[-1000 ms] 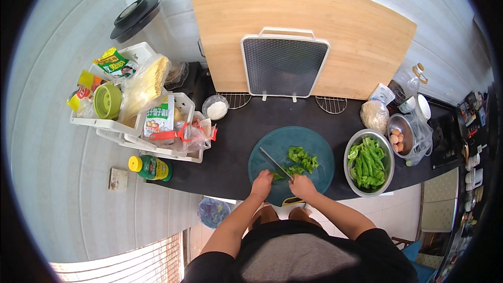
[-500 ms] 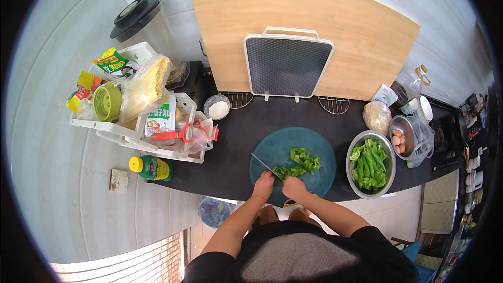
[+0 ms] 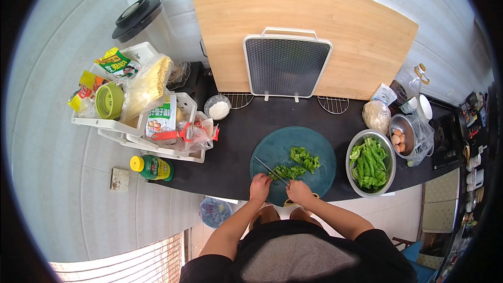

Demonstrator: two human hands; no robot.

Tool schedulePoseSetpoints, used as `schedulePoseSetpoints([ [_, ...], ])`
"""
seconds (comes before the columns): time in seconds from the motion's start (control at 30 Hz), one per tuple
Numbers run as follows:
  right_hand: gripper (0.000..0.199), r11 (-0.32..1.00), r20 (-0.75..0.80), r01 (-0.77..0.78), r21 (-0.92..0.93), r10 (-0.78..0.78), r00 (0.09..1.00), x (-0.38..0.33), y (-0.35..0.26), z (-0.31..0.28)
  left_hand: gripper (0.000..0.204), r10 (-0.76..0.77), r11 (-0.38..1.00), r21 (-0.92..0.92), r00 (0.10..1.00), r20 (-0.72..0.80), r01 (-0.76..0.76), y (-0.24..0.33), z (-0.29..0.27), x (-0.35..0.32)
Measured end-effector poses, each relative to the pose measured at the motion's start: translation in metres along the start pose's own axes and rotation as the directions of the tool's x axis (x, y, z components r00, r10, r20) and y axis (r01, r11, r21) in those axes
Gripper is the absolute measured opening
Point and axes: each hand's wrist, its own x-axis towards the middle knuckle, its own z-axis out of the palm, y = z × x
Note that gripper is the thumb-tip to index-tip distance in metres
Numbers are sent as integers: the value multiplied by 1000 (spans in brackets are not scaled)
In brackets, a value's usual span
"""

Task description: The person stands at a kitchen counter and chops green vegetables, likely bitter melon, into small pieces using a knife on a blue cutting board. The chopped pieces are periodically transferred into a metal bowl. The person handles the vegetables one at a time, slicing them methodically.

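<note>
1. Head view, looking straight down: the left hand (image 3: pixel 260 186) is closed around the handle of a knife (image 3: pixel 271 170), whose thin blade runs up and to the right from the fingers across a round teal cutting board (image 3: pixel 272 149).
2. The right hand (image 3: pixel 299 191) rests at the board's near edge, just right of the left hand, fingers curled down on the near end of a row of green pepper pieces (image 3: pixel 289 171); whether they pinch or only press cannot be told.
3. The knife blade meets those pieces just beyond the right hand's fingertips.
4. A looser pile of cut green pieces (image 3: pixel 305 158) lies farther up the board, beyond both hands and slightly right.
5. Right of the right hand, just beside the board, stands a steel bowl (image 3: pixel 353 170) filled with whole green peppers (image 3: pixel 369 163).
6. Farther right, a clear container holds eggs (image 3: pixel 398 141).
7. Left of the left hand, well apart, a green bottle with a yellow cap (image 3: pixel 152 167) lies on the dark counter (image 3: pixel 230 141), below white trays (image 3: pixel 126 126) of packets.
8. Beyond the board, a small white bowl (image 3: pixel 217 108) sits near a large wooden board (image 3: pixel 361 36) leaning on the wall.
</note>
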Motion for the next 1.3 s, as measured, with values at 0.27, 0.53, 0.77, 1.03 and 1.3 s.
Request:
schedulePoseSetpoints([
  [0.27, 18, 994, 90, 34, -109, -24, 996, 17, 9, 29, 6, -5, 992, 126, 999, 46, -1, -12, 13, 5],
  [0.53, 22, 964, -76, -121, 235, 142, 987, 48, 2, 28, 4, 106, 985, 130, 992, 68, -115, -11, 10, 8],
  [0.77, 23, 944, -170, -185, 273, 236, 957, 12, 8, -41, 6, 84, 991, 93, 991, 105, -94, 1, 24, 22],
  [1.03, 24, 877, -354, -356, 321, 460, 814, -42, 73, -70, 19, 34, 987, -157, 989, 145, -11, 37, 51, 56],
  [1.3, 25, 825, -500, -262, 501, 523, 691, -81, 101, -116, 19, 284, 957, -95, 952, 117, -274, 130, 68, 90],
])
